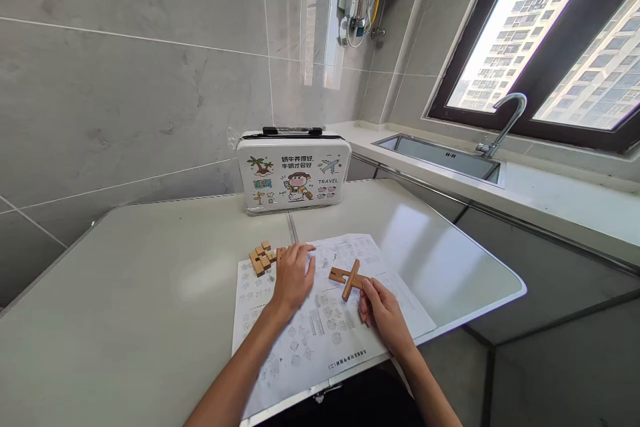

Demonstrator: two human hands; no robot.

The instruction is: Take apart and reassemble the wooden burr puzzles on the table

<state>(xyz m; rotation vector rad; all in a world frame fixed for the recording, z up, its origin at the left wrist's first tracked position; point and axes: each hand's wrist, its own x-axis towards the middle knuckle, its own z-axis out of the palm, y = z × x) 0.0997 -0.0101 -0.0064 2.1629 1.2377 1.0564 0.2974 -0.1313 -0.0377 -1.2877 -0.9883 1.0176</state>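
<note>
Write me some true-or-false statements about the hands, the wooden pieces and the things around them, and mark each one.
1. The right hand holds the crossed wooden pieces. True.
2. The white case lies flat, with its handle hidden. False: it stands upright, handle on top.
3. A printed sheet is spread out beneath the hands. True.
4. The stepped cluster of wooden blocks is right of the crossed wooden pieces. False: it is to their left, beyond the left hand.
5. A faucet stands by the sink, near the window. True.
</note>
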